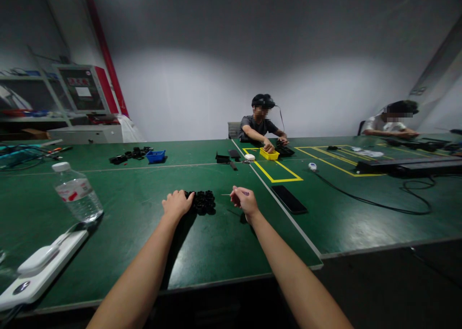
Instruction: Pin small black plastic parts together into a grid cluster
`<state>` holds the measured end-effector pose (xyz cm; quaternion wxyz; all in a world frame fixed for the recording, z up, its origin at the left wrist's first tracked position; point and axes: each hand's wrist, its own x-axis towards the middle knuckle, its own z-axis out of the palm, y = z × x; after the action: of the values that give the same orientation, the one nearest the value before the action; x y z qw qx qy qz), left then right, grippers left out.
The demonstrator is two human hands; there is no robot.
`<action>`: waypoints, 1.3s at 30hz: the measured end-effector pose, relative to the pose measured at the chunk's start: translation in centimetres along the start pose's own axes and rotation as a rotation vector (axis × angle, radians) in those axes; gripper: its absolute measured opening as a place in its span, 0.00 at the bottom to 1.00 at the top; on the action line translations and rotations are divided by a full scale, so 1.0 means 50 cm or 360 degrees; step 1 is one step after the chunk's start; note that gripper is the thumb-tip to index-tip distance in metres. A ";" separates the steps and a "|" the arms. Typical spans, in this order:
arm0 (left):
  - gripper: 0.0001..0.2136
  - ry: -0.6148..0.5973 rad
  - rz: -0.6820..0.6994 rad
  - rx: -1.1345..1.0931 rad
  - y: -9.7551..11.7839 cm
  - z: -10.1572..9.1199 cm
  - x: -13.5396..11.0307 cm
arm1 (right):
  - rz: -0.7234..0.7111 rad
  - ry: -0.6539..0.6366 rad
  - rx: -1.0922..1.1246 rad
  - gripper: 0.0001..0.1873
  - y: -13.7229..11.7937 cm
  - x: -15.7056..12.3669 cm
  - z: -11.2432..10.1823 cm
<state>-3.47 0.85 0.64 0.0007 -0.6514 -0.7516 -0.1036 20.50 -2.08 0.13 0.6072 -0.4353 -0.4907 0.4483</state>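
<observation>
A: ok so where was the main stuff?

B: The black cluster (205,202) sat on the green table (126,252), between the two hands. Kinda ring-like bits, too dark to count or tell if they were joined.

A: Left hand?

B: The left hand (176,204) was at the cluster's left edge, thumb touching it. It covered that end, so I couldn't tell if the fingers were gripping or just resting.

A: And the right?

B: The right hand (244,201) was just right of the cluster, fingers pinched around a thin rod (225,194). The tip pointed at the cluster but stayed clear of it. The rest was mostly buried in the fingers, only a purplish bit showed.

A: Anything else around?

B: Phone (289,199) lay right of the cluster, water bottle (77,194) well left of it, power strip (65,256) nearer and left, cut off at the edge of view. Beyond the cluster: blue bin (156,157) to the left, yellow bin (269,155) to the right with a co-worker's hand (267,146) over it, contents hidden. Another co-worker (390,119), far right of the cluster, was too small to read what those hands had.
</observation>
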 end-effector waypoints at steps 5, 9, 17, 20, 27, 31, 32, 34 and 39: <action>0.28 -0.0003 0.0003 -0.0010 -0.001 0.001 0.003 | -0.0006 -0.0023 -0.0005 0.22 0.000 -0.002 -0.001; 0.28 0.0020 -0.0042 -0.0016 0.000 -0.001 0.001 | -0.0008 -0.0021 -0.0018 0.23 0.000 -0.002 0.000; 0.22 0.0244 -0.0002 -0.0019 0.006 -0.007 -0.008 | -0.0007 -0.0012 -0.0022 0.24 0.005 0.001 0.001; 0.18 0.0355 0.0079 -0.0055 0.009 -0.008 -0.011 | -0.0023 -0.0026 -0.0033 0.24 0.007 0.002 0.000; 0.14 0.0437 0.0284 -0.0127 0.024 -0.013 -0.022 | -0.0054 -0.0049 -0.0080 0.23 0.009 0.002 0.000; 0.12 0.0445 0.0407 -0.0164 0.035 -0.013 -0.031 | -0.0059 -0.0055 -0.0076 0.23 0.009 0.002 0.000; 0.12 0.0440 0.0433 -0.0178 0.038 -0.012 -0.032 | -0.0059 -0.0057 -0.0077 0.23 0.008 0.002 0.000; 0.11 0.0417 0.0466 -0.0209 0.042 -0.009 -0.034 | -0.0055 -0.0060 -0.0076 0.23 0.008 0.001 0.000; 0.10 0.0385 0.0516 -0.0297 0.051 -0.001 -0.038 | -0.0052 -0.0069 -0.0064 0.22 0.007 0.000 0.000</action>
<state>-0.68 -0.69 0.85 0.0474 -0.7438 -0.6187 -0.2485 20.44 -1.99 -0.19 0.5949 -0.4294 -0.5198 0.4377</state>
